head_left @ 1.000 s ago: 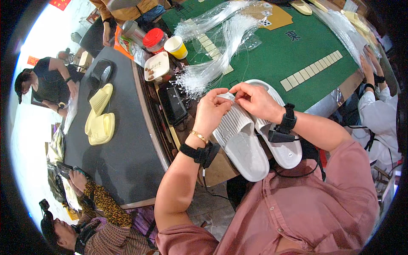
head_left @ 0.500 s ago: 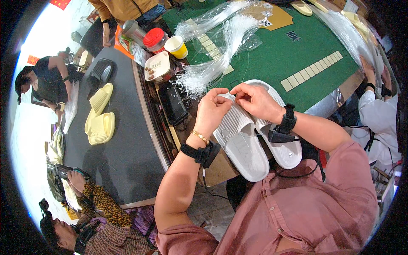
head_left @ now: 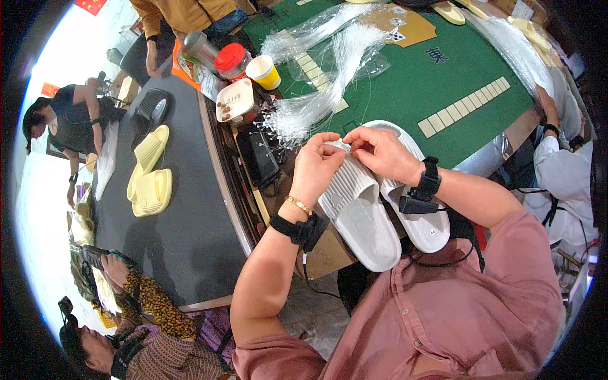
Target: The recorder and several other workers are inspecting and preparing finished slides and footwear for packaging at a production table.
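Note:
A pair of light grey slide slippers lies at the front edge of the table, toes pointing away from me. Over the toe of the left slipper (head_left: pixel 366 231), my left hand (head_left: pixel 318 166) and my right hand (head_left: pixel 384 155) meet with pinched fingertips. Whatever is between them is too small to make out. The right slipper (head_left: pixel 429 233) sits beside it, partly behind my right wrist. Just beyond my hands spreads a bundle of thin clear plastic strings (head_left: pixel 358 54) with small white ends.
Yellow slippers (head_left: pixel 152 190) and a dark slipper (head_left: pixel 153 104) rest on the grey table at left. A yellow cup (head_left: pixel 263 71), a red-lidded jar (head_left: pixel 231 60), a square dish (head_left: pixel 233 99) and a phone (head_left: pixel 258 155) stand between the tables. Other people work around.
My hands stay pinched at the left slipper's toe, almost unmoved. At the far left, a co-worker's arm has shifted lower, and another person's hand at the top left has moved slightly.

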